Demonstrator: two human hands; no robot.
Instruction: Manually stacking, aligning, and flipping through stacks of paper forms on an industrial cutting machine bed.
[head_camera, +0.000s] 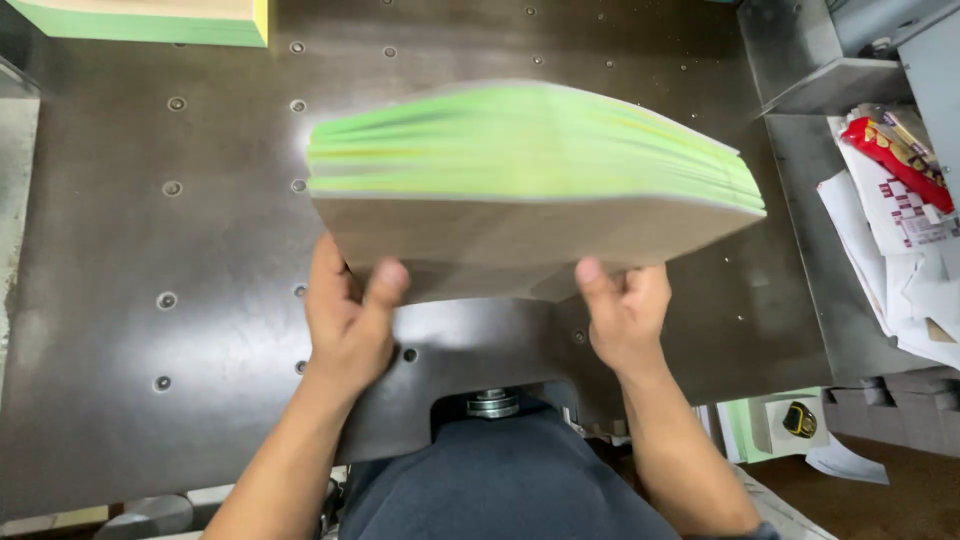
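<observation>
I hold a thick stack of paper sheets (520, 190) with green edges and a brown-grey cover sheet, lifted and tilted above a dark metal work table (200, 250). My left hand (350, 315) grips the stack's near left edge, thumb on top. At the near right edge, my right hand (625, 310) grips it the same way. The stack is blurred with motion.
Another green-edged paper stack (150, 20) lies at the table's far left corner. The table top has several small round holes. To the right stands a metal shelf with loose papers and a red packet (895, 160). A small yellow-black object (798, 418) lies lower right.
</observation>
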